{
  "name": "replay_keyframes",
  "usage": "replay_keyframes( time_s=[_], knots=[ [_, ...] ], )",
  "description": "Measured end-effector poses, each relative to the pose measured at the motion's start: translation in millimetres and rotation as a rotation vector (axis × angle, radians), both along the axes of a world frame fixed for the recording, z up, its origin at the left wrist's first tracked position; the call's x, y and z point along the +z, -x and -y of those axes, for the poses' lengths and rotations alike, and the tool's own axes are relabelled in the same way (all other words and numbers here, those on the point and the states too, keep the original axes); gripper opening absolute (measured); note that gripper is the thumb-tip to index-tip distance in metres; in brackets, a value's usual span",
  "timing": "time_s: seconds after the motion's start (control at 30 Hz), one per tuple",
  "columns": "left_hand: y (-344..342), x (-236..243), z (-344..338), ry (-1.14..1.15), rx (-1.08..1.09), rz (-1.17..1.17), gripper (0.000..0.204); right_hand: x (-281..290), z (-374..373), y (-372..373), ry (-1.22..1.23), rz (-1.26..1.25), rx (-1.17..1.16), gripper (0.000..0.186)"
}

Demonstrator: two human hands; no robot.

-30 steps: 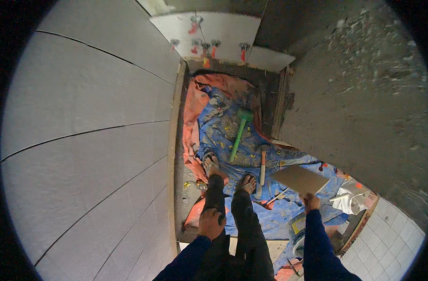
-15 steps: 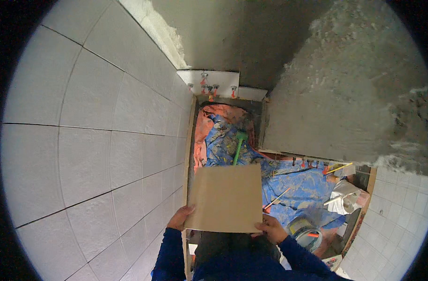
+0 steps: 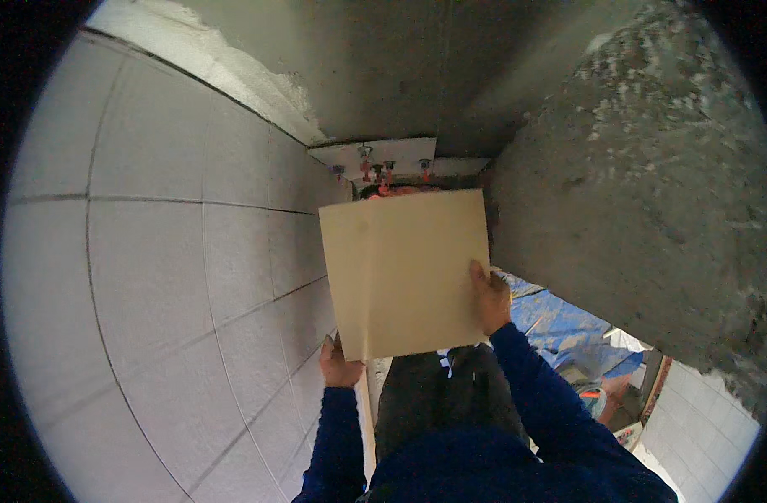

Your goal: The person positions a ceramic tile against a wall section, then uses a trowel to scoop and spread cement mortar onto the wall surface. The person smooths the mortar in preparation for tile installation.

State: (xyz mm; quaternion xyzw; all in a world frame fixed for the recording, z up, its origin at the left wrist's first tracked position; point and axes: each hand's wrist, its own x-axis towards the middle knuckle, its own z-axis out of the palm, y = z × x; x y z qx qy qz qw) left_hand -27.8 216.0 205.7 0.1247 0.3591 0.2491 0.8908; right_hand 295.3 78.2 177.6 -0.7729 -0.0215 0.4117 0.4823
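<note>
Tan and square, the tile point(image 3: 404, 272) is held up in front of the person's body, tipped so that its broad face shows. At its lower left corner, the left hand point(image 3: 340, 365) has its grip pinching the edge. On its right edge, the right hand point(image 3: 489, 303) grips too, thumb laid over the face and fingers mostly hidden behind.

Below and to the right of the tile is a bucket point(image 3: 603, 406), partly hidden by the right sleeve point(image 3: 544, 377); something orange point(image 3: 590, 395) shows at its mouth, and the rest of what it holds cannot be made out. Between the tile and the far right wall, part of a white bag point(image 3: 625, 339) shows, its contents out of sight. Blue sheeting point(image 3: 559, 323) spreads right of the tile, just past the right hand. Beyond the tile's upper edge, pipe ends point(image 3: 389, 168) with red parts stick out of a white panel point(image 3: 415, 152). White wall tiles point(image 3: 148, 277) stand left of the tile, and a grey cement wall point(image 3: 635, 201) stands right of it.
</note>
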Motion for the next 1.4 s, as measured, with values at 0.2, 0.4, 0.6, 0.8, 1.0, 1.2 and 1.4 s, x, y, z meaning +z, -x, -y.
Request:
replay_keyframes(
  time_s=[0.2, 0.4, 0.6, 0.8, 1.0, 1.2, 1.4],
  knots=[
    [-47, -24, -13, 0.147, 0.299, 0.229, 0.066, -2, -76, -27, -0.068, 0.031, -0.123, 0.059],
    [-50, -39, -50, 0.264, 0.267, 0.008, 0.057, -6, -110, -27, -0.158, 0.140, -0.134, 0.063],
    [-56, -40, -72, 0.036, 0.162, 0.033, 0.053, -11, -112, -24, -0.063, 0.144, -0.164, 0.061],
    [-58, -38, -85, -0.032, 0.187, -0.043, 0.049, -15, -120, -17, -0.147, 0.074, -0.229, 0.061],
    [-54, -49, -89, 0.050, 0.241, 0.008, 0.047, -27, -125, -21, 0.014, 0.276, -0.127, 0.060],
    [-57, -39, -91, 0.123, 0.313, -0.141, 0.044, -12, -126, -15, -0.008, 0.149, -0.165, 0.063],
    [-65, -35, -95, 0.047, 0.276, -0.009, 0.042, -5, -130, -17, -0.061, 0.231, -0.131, 0.062]
  ],
)
